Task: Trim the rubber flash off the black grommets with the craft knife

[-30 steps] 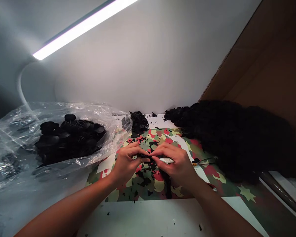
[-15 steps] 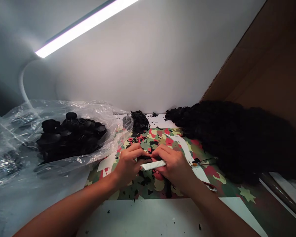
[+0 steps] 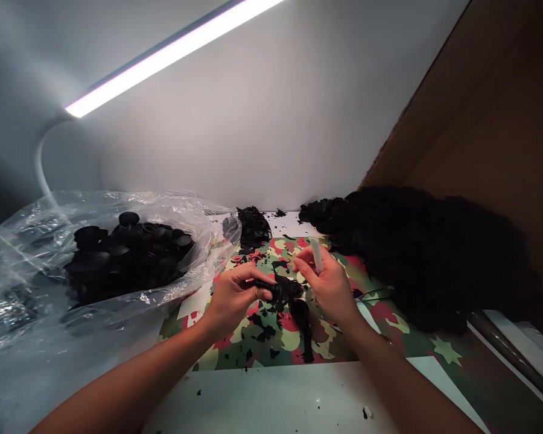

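Observation:
My left hand pinches a small black rubber part between thumb and fingers, just above the patterned sheet. To its right, my right hand is raised with curled fingers around a slim white stick-like tool, which points upward. The tool's working end, if it has one, is hidden or too small to make out. Below and between the hands lies a black piece with a round end and a long tail. Black scraps are scattered around it.
A clear plastic bag holding black ribbed rubber parts lies at the left. A big black heap fills the right, beside a cardboard panel. A smaller black pile sits behind the hands. A lamp shines overhead.
My hands have separated. The right hand has moved right and up, and the white tool has turned from lying crosswise to pointing upward. The black part in my left hand is now exposed.

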### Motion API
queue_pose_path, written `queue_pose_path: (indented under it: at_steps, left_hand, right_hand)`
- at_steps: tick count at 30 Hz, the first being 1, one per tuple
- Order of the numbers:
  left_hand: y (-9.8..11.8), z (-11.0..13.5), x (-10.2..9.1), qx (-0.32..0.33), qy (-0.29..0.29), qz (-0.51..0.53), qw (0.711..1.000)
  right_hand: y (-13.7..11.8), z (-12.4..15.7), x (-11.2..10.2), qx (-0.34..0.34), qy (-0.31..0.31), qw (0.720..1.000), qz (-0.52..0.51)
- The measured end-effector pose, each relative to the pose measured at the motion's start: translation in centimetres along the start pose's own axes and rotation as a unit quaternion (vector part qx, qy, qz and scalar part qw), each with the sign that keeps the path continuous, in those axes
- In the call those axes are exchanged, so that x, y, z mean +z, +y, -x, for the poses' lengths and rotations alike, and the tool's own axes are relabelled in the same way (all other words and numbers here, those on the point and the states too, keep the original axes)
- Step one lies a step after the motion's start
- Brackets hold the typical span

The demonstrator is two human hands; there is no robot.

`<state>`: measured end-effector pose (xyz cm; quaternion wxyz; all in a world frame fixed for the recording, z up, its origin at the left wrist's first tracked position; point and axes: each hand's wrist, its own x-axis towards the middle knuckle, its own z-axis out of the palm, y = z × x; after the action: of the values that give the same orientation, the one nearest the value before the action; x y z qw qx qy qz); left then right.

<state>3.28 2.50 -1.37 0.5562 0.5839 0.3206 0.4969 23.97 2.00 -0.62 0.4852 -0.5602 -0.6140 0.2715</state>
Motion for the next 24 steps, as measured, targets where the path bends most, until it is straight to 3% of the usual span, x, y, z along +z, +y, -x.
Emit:
queue_pose_path:
  at_steps: [3, 7, 12, 17, 24]
  left_hand:
    - [0.0, -0.2, 0.0, -0.029, -0.005, 0.030, 0.999]
    - [0.0, -0.2, -0.1, -0.030, -0.008, 0.034, 0.999]
    - [0.0, 0.0, -0.2, -0.003, -0.011, -0.007, 1.000]
    - [-0.1, -0.1, -0.4, -0.005, 0.013, -0.058, 0.998]
    - [0.0, 0.0, -0.8, 0.060, 0.026, -0.196, 0.978]
  right_hand:
    - [-0.1, 0.2, 0.0, -0.007, 0.005, 1.000, -0.006]
    - [-0.7, 0.6, 0.0, 0.006, -0.013, 0.996, -0.092]
    - [-1.7, 1.2, -0.2, -0.046, 0.040, 0.986, -0.158]
    - [-2.0, 1.4, -0.6, -0.024, -0.049, 0.981, -0.188]
    - [-1.8, 1.7, 0.1, -0.103, -0.081, 0.985, -0.112]
